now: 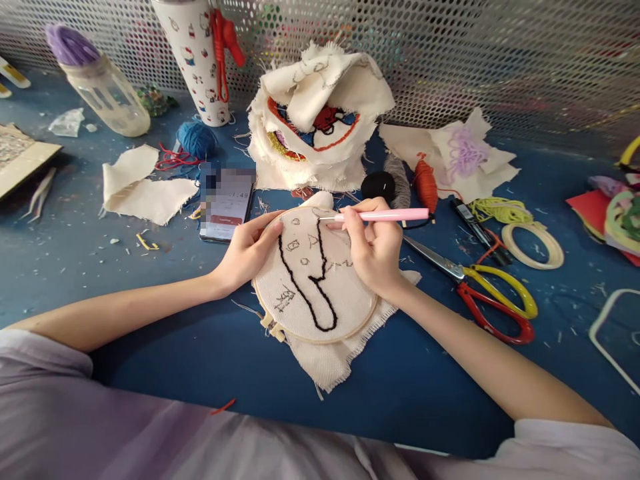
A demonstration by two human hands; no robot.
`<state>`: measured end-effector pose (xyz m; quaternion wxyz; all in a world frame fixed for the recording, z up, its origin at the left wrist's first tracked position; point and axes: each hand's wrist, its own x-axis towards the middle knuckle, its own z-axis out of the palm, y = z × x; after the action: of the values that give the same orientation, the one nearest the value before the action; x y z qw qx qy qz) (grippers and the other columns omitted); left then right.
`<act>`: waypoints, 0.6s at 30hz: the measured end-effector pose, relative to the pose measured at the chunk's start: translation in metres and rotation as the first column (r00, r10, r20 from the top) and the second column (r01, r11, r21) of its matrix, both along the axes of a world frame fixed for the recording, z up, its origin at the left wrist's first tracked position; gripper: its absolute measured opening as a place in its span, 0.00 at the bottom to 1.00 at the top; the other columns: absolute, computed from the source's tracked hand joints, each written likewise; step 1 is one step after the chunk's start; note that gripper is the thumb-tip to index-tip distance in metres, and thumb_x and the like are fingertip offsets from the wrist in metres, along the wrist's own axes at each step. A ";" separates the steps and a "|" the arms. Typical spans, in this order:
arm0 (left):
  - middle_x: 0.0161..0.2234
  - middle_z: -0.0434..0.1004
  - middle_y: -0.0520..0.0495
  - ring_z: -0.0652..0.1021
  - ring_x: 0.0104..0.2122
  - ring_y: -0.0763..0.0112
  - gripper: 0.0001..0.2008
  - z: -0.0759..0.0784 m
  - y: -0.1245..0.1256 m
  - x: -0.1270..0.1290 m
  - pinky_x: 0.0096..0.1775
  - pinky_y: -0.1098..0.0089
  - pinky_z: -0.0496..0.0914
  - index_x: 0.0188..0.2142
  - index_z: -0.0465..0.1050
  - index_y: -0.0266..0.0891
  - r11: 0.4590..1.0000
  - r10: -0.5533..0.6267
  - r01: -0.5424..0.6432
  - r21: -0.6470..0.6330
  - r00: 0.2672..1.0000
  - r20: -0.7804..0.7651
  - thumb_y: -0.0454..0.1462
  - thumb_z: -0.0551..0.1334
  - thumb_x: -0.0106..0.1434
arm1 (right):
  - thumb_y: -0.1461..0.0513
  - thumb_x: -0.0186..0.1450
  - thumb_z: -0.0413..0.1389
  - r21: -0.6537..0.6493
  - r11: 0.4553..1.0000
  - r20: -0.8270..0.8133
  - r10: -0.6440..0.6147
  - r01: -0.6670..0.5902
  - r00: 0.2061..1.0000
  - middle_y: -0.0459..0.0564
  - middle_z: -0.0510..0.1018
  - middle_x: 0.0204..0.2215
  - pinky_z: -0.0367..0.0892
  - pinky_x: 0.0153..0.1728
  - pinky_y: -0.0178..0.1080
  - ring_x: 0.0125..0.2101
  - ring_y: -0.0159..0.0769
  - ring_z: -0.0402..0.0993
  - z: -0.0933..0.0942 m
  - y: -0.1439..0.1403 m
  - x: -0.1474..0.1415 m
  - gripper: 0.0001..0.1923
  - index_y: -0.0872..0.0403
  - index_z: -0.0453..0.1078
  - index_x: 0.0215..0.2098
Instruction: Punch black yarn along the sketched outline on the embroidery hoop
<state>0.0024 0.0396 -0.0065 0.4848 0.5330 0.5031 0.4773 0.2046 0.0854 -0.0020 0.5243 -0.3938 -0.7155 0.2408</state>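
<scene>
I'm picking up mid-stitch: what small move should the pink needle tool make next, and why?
Probably push the pink-handled punch needle down into the cream cloth of the round wooden embroidery hoop: its tip sits at the top end of the black yarn outline, the right hand grips it, and the left hand steadies the hoop's rim.

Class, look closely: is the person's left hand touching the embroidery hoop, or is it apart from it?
Touching. The head view shows the left hand gripping the left rim of the embroidery hoop, fingers curled over its edge with no gap.
</scene>
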 end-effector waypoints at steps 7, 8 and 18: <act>0.52 0.78 0.42 0.76 0.51 0.61 0.21 0.003 0.000 0.000 0.49 0.67 0.71 0.54 0.73 0.35 1.000 0.001 -0.001 -0.016 1.000 -0.004 0.44 0.58 0.67 | 0.57 0.69 0.52 -0.028 1.000 -0.020 -0.011 0.011 1.000 0.44 0.71 0.27 0.74 0.32 0.38 0.27 0.30 0.74 0.000 0.002 0.000 0.08 0.50 0.64 0.33; 0.52 0.78 0.42 0.76 0.51 0.61 0.21 0.003 0.000 0.000 0.48 0.67 0.72 0.55 0.73 0.35 1.000 -0.001 0.001 -0.019 1.000 -0.002 0.44 0.58 0.67 | 0.57 0.69 0.52 -0.032 0.999 -0.001 -0.002 0.002 1.000 0.44 0.72 0.28 0.74 0.32 0.37 0.28 0.31 0.74 0.000 0.001 0.000 0.08 0.51 0.65 0.33; 0.51 0.78 0.42 0.77 0.49 0.60 0.23 0.007 -0.002 0.002 0.47 0.65 0.73 0.56 0.72 0.36 0.999 -0.007 0.008 -0.040 1.000 0.030 0.46 0.58 0.66 | 0.61 0.67 0.55 0.145 0.982 0.355 0.063 -0.121 0.933 0.48 0.77 0.32 0.69 0.39 0.42 0.36 0.37 0.73 -0.001 0.006 -0.002 0.02 0.50 0.67 0.36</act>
<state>0.0042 0.0377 0.0005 0.5045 0.5178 0.5034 0.4732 0.2026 0.0910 -0.0035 0.4079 -0.3516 -0.8323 0.1317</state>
